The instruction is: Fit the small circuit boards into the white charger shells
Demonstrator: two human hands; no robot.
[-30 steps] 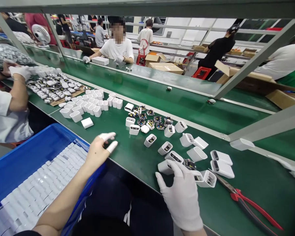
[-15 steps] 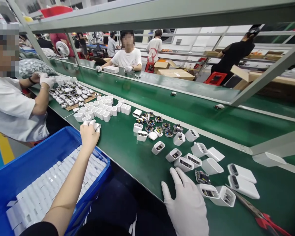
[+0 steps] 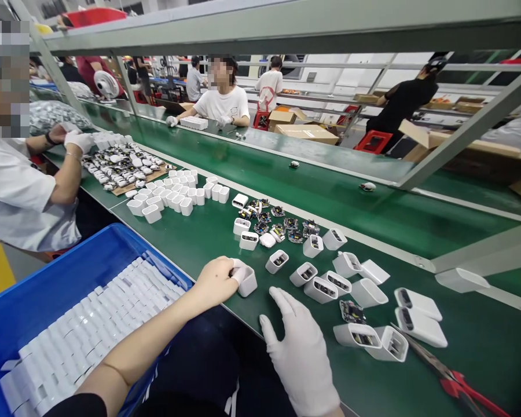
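My left hand (image 3: pixel 223 279), with white covers on its fingertips, grips a white plastic housing (image 3: pixel 248 282) just over the front edge of the green bench. The housing's open end faces up, and its inside looks hollow. My right hand (image 3: pixel 297 347), in a white glove, is just right of it, fingers spread, holding nothing. Beyond my hands stand several white housings with circuit boards inside (image 3: pixel 304 274). Loose circuit boards (image 3: pixel 290 223) lie in a cluster behind them. A single circuit board (image 3: pixel 352 311) rests to the right of my glove.
A blue bin (image 3: pixel 113 231) of stacked white parts stands at my left. Several hollow white housings (image 3: pixel 186 206) sit on the bench. Red-handled pliers (image 3: pixel 455 379) lie at the right. A co-worker (image 3: pixel 21 191) works at the left; another person (image 3: pixel 223 104) sits across the belt.
My left hand has moved right and nearer from the group of hollow housings, bringing one housing with it. My right hand has shifted slightly left, still spread.
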